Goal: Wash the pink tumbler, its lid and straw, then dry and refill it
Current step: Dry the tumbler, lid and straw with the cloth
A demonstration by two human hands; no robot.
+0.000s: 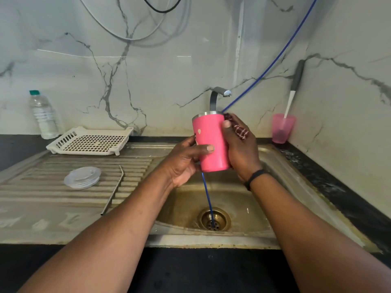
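Holding the pink tumbler [211,142] upright above the sink [281,166], the left hand [184,163] wraps its base; the right hand [239,144] presses a dark cloth [238,127] against its side. Rigid, probably wet and slippery: grip mid-body.

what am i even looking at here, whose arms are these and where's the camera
There is no machine here. The one picture comes from a camera worn on a person's head, looking down at their own arms over a steel sink. The left hand grips the pink tumbler from the side. The right hand holds it from the other side with a dark patterned cloth tucked against it. On the ribbed draining board lie the clear lid and the metal straw, with a white rack behind them. A water bottle stands at far left, a pink cup at right.
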